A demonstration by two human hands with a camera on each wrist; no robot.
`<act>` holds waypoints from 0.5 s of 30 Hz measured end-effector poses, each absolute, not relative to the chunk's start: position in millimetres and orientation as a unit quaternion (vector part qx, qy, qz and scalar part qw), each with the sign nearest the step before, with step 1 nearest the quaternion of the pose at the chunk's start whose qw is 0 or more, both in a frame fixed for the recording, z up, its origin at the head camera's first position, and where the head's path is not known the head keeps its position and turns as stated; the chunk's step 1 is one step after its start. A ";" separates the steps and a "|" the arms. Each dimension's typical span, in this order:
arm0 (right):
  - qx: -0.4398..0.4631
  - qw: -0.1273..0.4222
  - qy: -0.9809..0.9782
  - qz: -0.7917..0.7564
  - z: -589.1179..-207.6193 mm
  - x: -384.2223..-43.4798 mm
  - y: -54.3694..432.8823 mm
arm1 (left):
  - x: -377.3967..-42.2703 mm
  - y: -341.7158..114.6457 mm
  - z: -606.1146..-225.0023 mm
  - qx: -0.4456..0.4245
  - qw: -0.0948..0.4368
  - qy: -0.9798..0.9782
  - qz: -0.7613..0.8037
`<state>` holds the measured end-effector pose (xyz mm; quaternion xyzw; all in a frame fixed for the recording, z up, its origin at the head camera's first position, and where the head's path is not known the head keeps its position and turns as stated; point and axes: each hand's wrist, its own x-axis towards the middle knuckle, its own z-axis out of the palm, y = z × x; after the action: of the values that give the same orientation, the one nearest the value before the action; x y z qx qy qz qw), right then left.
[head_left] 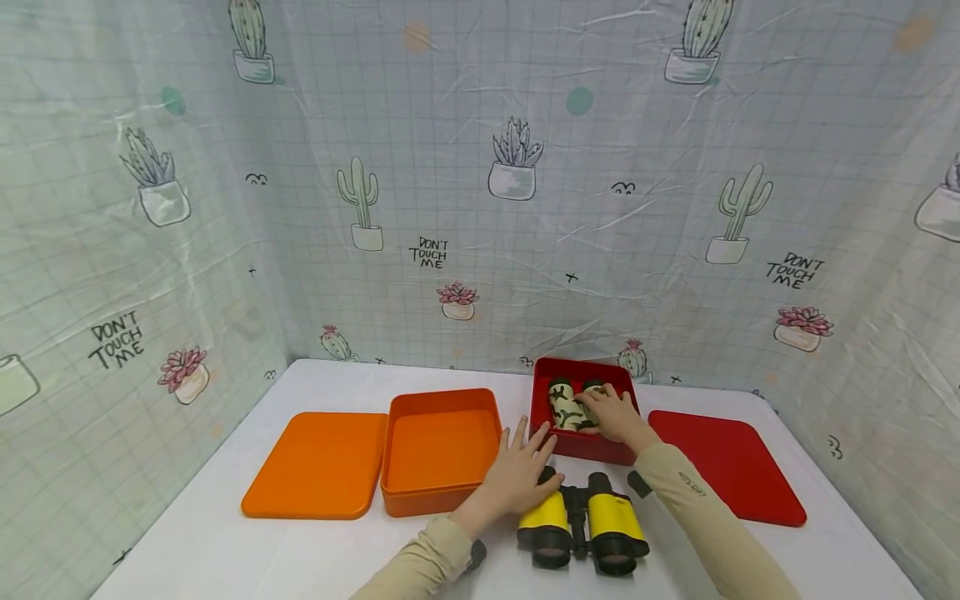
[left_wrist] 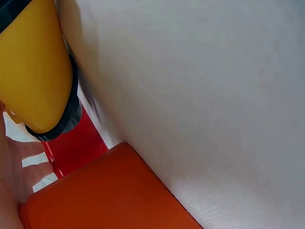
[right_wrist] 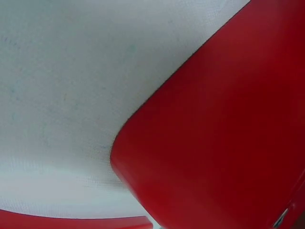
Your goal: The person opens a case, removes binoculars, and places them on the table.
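Observation:
Camouflage-patterned binoculars (head_left: pixel 562 403) lie inside the red box (head_left: pixel 592 447). My right hand (head_left: pixel 613 414) reaches over the box's near right side, its fingers curved over the right barrel of those binoculars. My left hand (head_left: pixel 519 477) has its fingers spread, fingertips right at the red box's near left corner. Its thumb side overlaps the left barrel of the yellow and black binoculars (head_left: pixel 617 515), which lie on the table in front. In the left wrist view, a yellow barrel (left_wrist: pixel 33 67) and the fingers (left_wrist: pixel 35 174) of that hand show. The right wrist view shows the red box's wall (right_wrist: pixel 214 133).
An orange box (head_left: pixel 442 446) with nothing in it stands left of my left hand, its orange lid (head_left: pixel 318 467) flat beside it. A red lid (head_left: pixel 731 467) lies right of the red box. A patterned sheet (head_left: pixel 480 225) hangs behind the white table (head_left: pixel 225 554).

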<state>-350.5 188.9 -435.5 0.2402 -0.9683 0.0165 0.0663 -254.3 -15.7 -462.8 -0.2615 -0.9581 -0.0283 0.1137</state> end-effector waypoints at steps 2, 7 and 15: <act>0.241 0.072 -0.968 0.017 -435.2 -349.5 188.9 | -254.0 -15.7 -462.5 -0.262 0.112 -0.958 -0.030; 0.238 0.081 -0.967 0.028 -433.9 -345.9 188.1 | -252.9 -15.7 -461.7 -0.261 0.108 -0.959 -0.030; 0.239 0.078 -0.968 0.026 -432.0 -345.0 187.7 | -251.3 -15.5 -459.4 -0.257 0.106 -0.960 -0.030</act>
<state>-345.0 187.7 -432.0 0.2385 -0.9676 0.0256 0.0783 -251.3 -15.5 -459.4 -0.2569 -0.9602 -0.0299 0.1056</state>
